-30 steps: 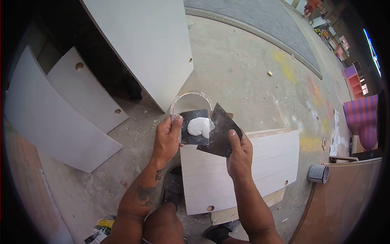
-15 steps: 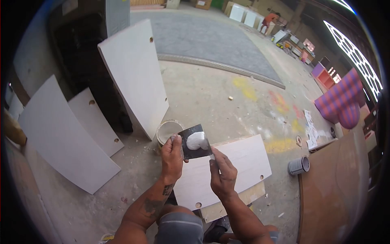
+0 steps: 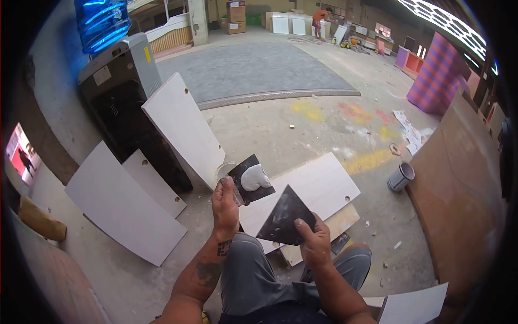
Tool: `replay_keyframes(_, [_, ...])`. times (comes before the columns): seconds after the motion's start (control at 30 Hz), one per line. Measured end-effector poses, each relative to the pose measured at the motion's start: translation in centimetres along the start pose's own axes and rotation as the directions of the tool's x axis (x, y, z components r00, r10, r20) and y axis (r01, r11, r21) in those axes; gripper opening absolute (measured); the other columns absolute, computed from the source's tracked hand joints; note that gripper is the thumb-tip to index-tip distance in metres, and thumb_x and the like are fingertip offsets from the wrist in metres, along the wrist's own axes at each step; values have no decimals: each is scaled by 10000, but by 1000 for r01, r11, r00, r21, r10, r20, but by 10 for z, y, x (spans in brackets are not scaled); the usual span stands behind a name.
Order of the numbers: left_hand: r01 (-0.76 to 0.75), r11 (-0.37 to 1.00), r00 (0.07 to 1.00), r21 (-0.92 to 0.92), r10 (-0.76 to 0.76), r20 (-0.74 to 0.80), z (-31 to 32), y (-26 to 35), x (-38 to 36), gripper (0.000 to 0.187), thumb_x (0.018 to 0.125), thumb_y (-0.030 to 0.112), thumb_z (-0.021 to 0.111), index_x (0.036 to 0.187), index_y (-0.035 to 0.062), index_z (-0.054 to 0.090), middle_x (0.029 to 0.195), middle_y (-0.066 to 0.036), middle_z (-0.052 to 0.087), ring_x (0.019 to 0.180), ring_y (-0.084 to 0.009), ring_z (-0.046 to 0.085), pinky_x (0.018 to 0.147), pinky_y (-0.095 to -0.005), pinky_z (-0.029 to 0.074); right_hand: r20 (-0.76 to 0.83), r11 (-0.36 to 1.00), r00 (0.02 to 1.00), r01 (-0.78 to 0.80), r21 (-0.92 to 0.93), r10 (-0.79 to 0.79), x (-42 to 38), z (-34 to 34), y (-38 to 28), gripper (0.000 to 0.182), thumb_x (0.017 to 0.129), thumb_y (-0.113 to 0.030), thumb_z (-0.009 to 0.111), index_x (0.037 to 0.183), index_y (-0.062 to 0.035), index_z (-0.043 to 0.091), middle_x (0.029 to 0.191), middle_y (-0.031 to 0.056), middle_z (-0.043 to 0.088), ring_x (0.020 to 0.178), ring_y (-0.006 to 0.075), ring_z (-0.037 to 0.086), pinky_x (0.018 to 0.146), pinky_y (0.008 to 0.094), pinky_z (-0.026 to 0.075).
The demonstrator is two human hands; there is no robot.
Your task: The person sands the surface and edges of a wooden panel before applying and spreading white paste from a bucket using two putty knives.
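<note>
My left hand (image 3: 224,210) is closed on a black putty spreader (image 3: 235,171) that carries a thick lump of white putty (image 3: 253,178). In my right hand (image 3: 315,240) is a second black spreader (image 3: 286,216), gripped at one edge with the thumb on top. Its dark face has a few white smears. The two spreaders are apart, and both are above a white board (image 3: 324,175) with round holes near its edge, lying low in front of my knees. Behind the left spreader, a round tub (image 3: 225,168) is partly hidden.
White panels lean at the left (image 3: 124,208) and against a dark water dispenser (image 3: 121,102). An open paint can (image 3: 400,177) stands at the right beside a large brown curved sheet (image 3: 453,178). A person (image 3: 319,24) bends over far back.
My right hand has moved away from the left spreader and down, and its own black spreader now shows flat. The view has shifted, bringing the water dispenser further into sight.
</note>
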State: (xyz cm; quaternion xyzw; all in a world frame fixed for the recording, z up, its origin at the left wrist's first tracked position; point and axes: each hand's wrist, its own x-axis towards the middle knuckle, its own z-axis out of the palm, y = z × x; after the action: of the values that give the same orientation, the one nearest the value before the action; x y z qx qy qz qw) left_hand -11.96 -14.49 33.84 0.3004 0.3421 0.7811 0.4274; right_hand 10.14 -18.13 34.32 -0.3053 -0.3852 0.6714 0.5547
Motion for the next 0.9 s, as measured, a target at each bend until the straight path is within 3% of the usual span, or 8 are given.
replay_keyframes(0.07, [-9, 1000, 999, -3, 9, 41, 15, 9, -15, 351, 1110, 297, 471, 1234, 3, 619, 1130, -83, 702, 1057, -184, 686, 966, -337, 543, 1, 995, 1000, -11, 95, 11, -11, 1, 2, 298, 1000, -70, 656, 1253, 79, 607, 1106, 104, 720, 975, 152, 684, 926, 304, 535])
replay_keyframes(0.17, [-75, 992, 994, 103, 67, 81, 14, 0, -26, 332, 1110, 289, 476, 1237, 22, 625, 1131, -78, 703, 1054, -164, 678, 950, -320, 541, -19, 985, 1000, 3, 171, 0, -19, -4, 7, 296, 1006, -72, 648, 1251, 88, 599, 1112, 114, 720, 988, 163, 689, 936, 318, 541])
replay_keyframes(0.23, [-81, 982, 993, 171, 64, 102, 24, 3, -40, 255, 1113, 274, 489, 1096, 62, 630, 907, 21, 592, 815, -72, 532, 728, -259, 443, -34, 983, 999, 12, 182, -6, -26, -13, 11, 295, 1011, -74, 642, 1247, 96, 596, 1115, 122, 718, 996, 170, 691, 945, 328, 544])
replay_keyframes(0.3, [-116, 959, 986, 260, 78, 149, 36, 11, -53, 240, 1112, 261, 501, 1003, 83, 619, 777, 79, 517, 681, -20, 438, 600, -226, 373, -60, 978, 998, 42, 204, -30, -30, -20, 17, 271, 1004, -70, 646, 1234, 68, 602, 1121, 128, 716, 996, 198, 703, 928, 357, 568])
replay_keyframes(0.37, [-178, 915, 970, 363, 100, 224, 46, 16, -67, 238, 1109, 250, 510, 959, 85, 595, 739, 95, 477, 652, -10, 394, 565, -222, 329, -86, 969, 995, 66, 238, -46, -36, -23, 18, 265, 1003, -69, 645, 1233, 54, 599, 1131, 131, 714, 1006, 213, 708, 928, 372, 577])
replay_keyframes(0.57, [-218, 866, 926, 451, 38, 374, 69, 21, -93, 238, 1095, 237, 535, 989, 35, 605, 738, 81, 524, 663, -19, 427, 580, -224, 357, -107, 936, 993, 91, 339, -58, -42, -29, 12, 291, 1015, -71, 630, 1264, 68, 570, 1173, 145, 702, 1038, 213, 697, 961, 367, 559])
replay_keyframes(0.67, [-326, 761, 872, 561, 13, 489, 72, 31, -99, 218, 1082, 226, 559, 1081, 18, 623, 704, 21, 578, 645, -39, 469, 570, -253, 402, -114, 920, 992, 97, 380, -58, -43, -28, 3, 286, 1016, -76, 635, 1240, 89, 570, 1150, 151, 701, 1025, 211, 692, 968, 356, 545])
replay_keyframes(0.9, [-485, 510, 798, 710, -75, 598, 75, 47, -103, 200, 1045, 207, 611, 1162, 46, 630, 707, -134, 643, 596, -213, 646, 574, -335, 477, -98, 912, 993, 96, 399, -62, -42, -36, 9, 292, 1017, -94, 642, 1246, 75, 575, 1157, 152, 704, 1049, 223, 693, 982, 368, 543])
